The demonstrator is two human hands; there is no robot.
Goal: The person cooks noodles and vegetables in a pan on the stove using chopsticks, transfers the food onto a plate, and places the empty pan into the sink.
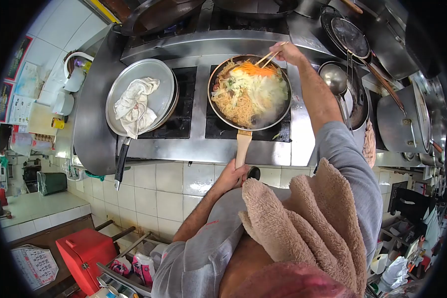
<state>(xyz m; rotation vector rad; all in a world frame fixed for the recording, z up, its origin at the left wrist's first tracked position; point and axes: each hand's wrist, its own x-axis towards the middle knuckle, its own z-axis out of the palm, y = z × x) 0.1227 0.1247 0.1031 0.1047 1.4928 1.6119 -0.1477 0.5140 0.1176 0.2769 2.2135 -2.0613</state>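
Note:
A frying pan (pixel 213 107) on the right-hand burner holds noodles (pixel 236 102), pale shredded cabbage (pixel 265 92) and orange carrot strips (pixel 253 68). Steam rises over its lower right side. My left hand (pixel 232 175) is wrapped round the end of the pan's light wooden handle (pixel 243 148). Over the pan's upper right rim, my right hand (pixel 289 52) grips a pair of chopsticks (pixel 270 55), whose tips reach in by the carrot strips.
To the left, a pan with a flat metal lid (pixel 113 107) bears a crumpled white cloth (pixel 136 102); its black handle (pixel 122 161) juts toward me. At the right are a ladle (pixel 334 78), a strainer (pixel 350 37) and a large pot (pixel 400 119). A brown towel (pixel 303 218) hangs over my shoulder.

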